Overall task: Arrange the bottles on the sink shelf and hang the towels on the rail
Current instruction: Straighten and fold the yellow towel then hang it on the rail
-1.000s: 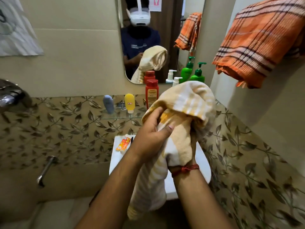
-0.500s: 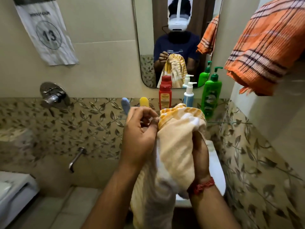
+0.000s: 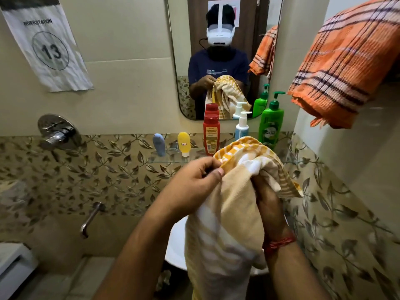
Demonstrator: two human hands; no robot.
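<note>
A yellow and white striped towel hangs bunched in front of me, above the white sink. My left hand pinches its upper edge at the orange band. My right hand grips the towel's bunched middle from behind, partly hidden by cloth. On the glass shelf stand a blue tube, a yellow tube, a red bottle, a white and blue pump bottle and a green pump bottle. An orange checked towel hangs at the upper right.
A mirror above the shelf reflects me and the towels. A shower mixer and a spout stick out of the leaf-patterned tiles at the left. A paper sign numbered 13 hangs on the wall. A white object shows at the lower left.
My view has swung left and up, so the mirror and sign show more. My left hand has shifted from gripping the towel's front to pinching its top edge.
</note>
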